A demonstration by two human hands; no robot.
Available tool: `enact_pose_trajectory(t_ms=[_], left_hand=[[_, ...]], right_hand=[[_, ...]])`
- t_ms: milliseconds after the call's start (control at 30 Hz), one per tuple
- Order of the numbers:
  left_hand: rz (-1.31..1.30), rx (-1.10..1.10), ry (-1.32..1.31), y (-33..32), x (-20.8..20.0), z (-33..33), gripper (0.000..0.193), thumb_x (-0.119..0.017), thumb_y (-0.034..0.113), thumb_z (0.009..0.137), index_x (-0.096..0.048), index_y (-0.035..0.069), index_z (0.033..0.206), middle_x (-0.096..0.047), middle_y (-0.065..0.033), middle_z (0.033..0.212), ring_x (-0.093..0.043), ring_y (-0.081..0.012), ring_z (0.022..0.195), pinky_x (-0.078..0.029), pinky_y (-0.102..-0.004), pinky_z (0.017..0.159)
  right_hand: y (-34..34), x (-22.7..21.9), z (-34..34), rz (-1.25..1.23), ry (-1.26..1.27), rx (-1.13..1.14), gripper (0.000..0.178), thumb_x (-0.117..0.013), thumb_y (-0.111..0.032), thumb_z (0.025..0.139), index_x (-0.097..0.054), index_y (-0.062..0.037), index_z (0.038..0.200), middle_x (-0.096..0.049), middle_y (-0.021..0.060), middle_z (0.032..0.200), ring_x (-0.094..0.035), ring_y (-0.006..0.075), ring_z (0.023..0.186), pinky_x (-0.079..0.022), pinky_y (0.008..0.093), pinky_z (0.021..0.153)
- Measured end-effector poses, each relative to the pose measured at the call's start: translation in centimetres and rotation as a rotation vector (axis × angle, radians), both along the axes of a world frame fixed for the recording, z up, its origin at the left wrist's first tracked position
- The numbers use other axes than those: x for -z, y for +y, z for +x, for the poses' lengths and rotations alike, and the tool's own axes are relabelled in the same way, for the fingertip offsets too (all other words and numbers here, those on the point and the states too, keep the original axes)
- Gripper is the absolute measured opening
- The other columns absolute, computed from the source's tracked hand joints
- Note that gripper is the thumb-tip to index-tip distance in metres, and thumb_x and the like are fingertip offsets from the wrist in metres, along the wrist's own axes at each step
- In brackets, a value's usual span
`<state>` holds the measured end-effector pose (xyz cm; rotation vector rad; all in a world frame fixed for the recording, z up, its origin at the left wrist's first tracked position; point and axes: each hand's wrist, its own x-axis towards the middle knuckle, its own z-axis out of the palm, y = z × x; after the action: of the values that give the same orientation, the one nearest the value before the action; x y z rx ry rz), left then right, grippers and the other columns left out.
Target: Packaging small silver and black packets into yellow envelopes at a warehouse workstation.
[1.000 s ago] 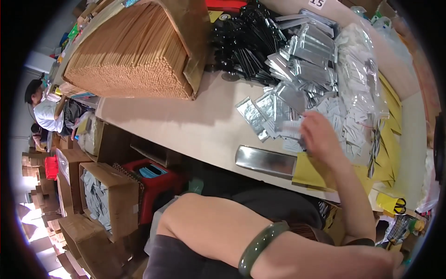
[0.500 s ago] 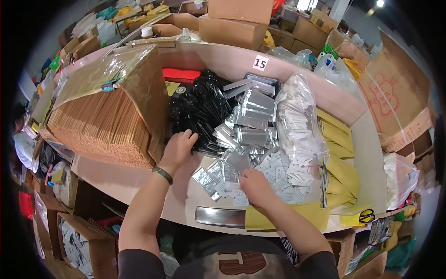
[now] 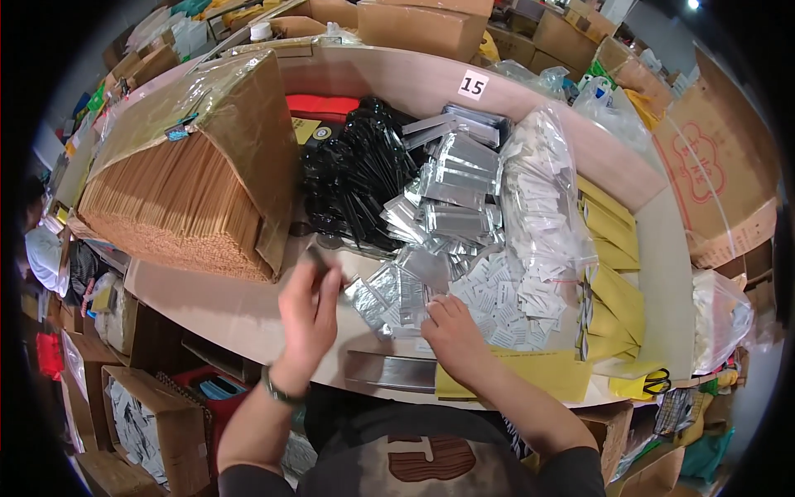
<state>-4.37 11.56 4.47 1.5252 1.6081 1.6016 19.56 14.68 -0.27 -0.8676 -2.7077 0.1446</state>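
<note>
My left hand [image 3: 308, 313] is raised over the near left of the table, slightly smeared by motion. A small dark piece [image 3: 317, 258] shows at its fingertips, its kind unclear. Beyond it lies a heap of glossy black, thin-handled pieces with rounded ends [image 3: 352, 178]. My right hand [image 3: 454, 329] rests at the near edge of flat silver packets [image 3: 383, 296] and printed white paper slips [image 3: 505, 311]. Its fingers are bent together, and whatever they grip is hidden. More silver sachets [image 3: 455, 178] are piled farther back.
An opened carton of tightly stacked brown sheets [image 3: 166, 207] stands left. On the right are a clear bag of white packets [image 3: 538, 190] and yellow envelopes [image 3: 611, 290]. A metal strip [image 3: 389, 370] and a yellow sheet [image 3: 530, 377] lie along the front edge. Scissors [image 3: 657, 381] sit at the right corner.
My left hand has left the black heap and come nearer to me, turned, with a dark piece at its fingertips. My right hand has stayed nearly in place. The view has shifted slightly.
</note>
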Motion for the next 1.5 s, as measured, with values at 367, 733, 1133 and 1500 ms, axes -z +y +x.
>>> enact_pose_trajectory(t_ms=[367,733,1133,1500], left_hand=[[-0.710,0.441,-1.046,-13.0,5.8,5.7,0.024,-0.043,0.022,0.106,-0.056,0.002,0.111,-0.058,-0.0038,0.076,-0.058,-0.0142,0.067,-0.049,-0.0271,0.067],[-0.368,0.110,-0.499,-10.9,8.6,2.4,0.020,-0.055,0.010,0.100,-0.064,0.000,0.114,-0.062,0.0022,0.078,-0.054,-0.0048,0.067,-0.044,-0.0193,0.063],[-0.385,0.024,-0.443,-11.8,8.0,1.5,0.018,-0.059,0.011,0.098,-0.067,0.001,0.110,-0.063,0.0020,0.079,-0.054,-0.0044,0.071,-0.043,-0.0199,0.064],[-0.368,-0.029,-0.486,-12.9,7.5,0.0,0.020,-0.059,0.013,0.099,-0.067,0.000,0.111,-0.063,0.0014,0.080,-0.056,-0.0056,0.074,-0.045,-0.0202,0.068]], right_hand=[[11.0,-3.4,1.0,-0.098,0.437,0.231,0.007,-0.064,-0.004,0.080,-0.064,-0.0028,0.087,-0.061,0.0153,0.100,-0.059,0.0358,0.096,-0.049,0.0419,0.081],[11.0,-2.6,2.3,-0.008,0.350,0.300,0.006,-0.068,0.001,0.072,-0.062,-0.0010,0.073,-0.062,0.0129,0.097,-0.060,0.0331,0.093,-0.049,0.0386,0.077],[8.3,2.0,2.9,-0.070,0.343,0.364,0.007,-0.065,-0.007,0.080,-0.065,-0.0013,0.084,-0.063,0.0161,0.096,-0.059,0.0360,0.090,-0.047,0.0432,0.081],[4.9,-0.8,0.5,-0.015,0.453,0.283,0.013,-0.062,-0.008,0.087,-0.062,-0.0031,0.100,-0.065,0.0158,0.092,-0.063,0.0364,0.085,-0.050,0.0425,0.074]])
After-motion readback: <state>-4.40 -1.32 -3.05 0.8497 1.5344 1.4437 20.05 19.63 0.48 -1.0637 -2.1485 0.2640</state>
